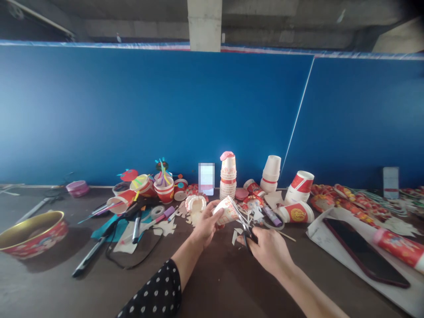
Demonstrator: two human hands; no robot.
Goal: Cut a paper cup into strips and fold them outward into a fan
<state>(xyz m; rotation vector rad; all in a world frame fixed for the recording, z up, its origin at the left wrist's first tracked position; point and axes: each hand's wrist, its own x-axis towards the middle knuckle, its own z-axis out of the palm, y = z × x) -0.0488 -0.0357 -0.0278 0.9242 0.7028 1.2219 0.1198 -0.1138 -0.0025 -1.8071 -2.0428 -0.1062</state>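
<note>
- Black sleeve (154,293), cloth dotted with pale motifs, nearest the camera at lower centre-left of the frame; bare forearm beyond it.
- Left hand (205,223), centre of frame: thumb and fingers pinching a paper cup (225,211), thin white wall printed in red-orange, tilted.
- Right hand (270,247), right of centre: fingers curled round the dark handles of scissors (245,229). Slim metal blades reach the cup's right side; cannot tell whether they bite into it.
- Paper scrap (236,236), pale, angular, just below the cup on a smooth dark brown table (205,287).
- Cup stack (228,181), nested, ridged with rims, upright behind; rounded pink piece on top.
- Lower left: round bowl (36,234), red patterned outside, gold-coloured lining.
- Lower right: phone (366,251), flat dark slab, rounded corners.
- Upper half: smooth blue panel (165,110).
</note>
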